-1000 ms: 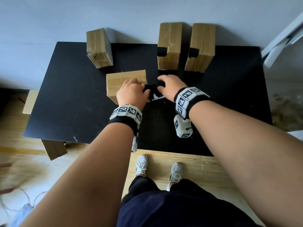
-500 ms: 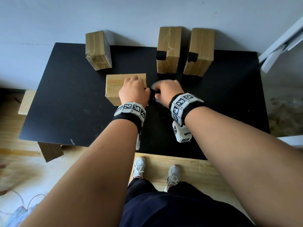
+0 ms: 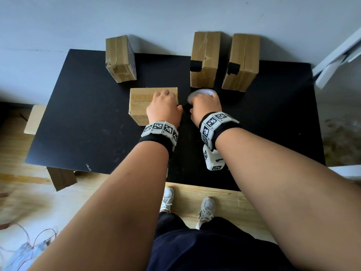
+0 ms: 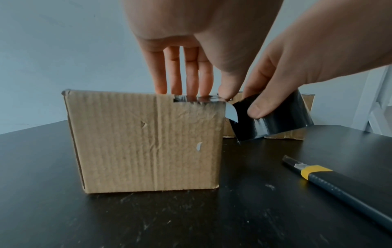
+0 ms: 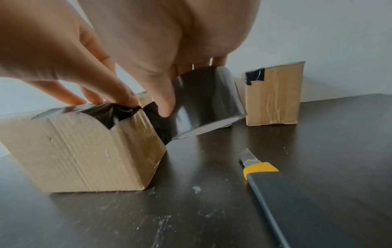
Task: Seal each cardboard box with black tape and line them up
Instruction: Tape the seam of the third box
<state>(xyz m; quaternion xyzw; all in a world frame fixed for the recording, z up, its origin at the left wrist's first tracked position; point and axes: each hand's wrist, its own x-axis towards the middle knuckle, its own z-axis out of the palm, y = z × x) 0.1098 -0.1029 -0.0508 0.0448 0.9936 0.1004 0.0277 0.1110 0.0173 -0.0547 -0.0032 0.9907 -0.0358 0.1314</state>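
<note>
A cardboard box (image 3: pixel 140 102) (image 4: pixel 146 142) (image 5: pixel 80 147) lies mid-table. My left hand (image 3: pixel 164 108) (image 4: pixel 184 75) rests on its top at the right end, straight fingers and thumb pressing a black tape strip (image 5: pixel 110 114) onto the corner. Just right of the box, my right hand (image 3: pixel 205 108) (image 4: pixel 286 67) grips the black tape roll (image 3: pixel 202 92) (image 4: pixel 275 120) (image 5: pixel 203 100), tilted above the table. A short stretch of tape runs from roll to box corner.
Two boxes with black tape patches (image 3: pixel 205 59) (image 3: pixel 244 61) stand at the back right, another box (image 3: pixel 120 57) at the back left. A yellow-and-black utility knife (image 4: pixel 339 182) (image 5: pixel 282 193) lies on the black table (image 3: pixel 78 124) under my right wrist.
My right hand has shifted with the roll, whose pale core now shows beyond the knuckles. My left hand has stayed on the box's right end.
</note>
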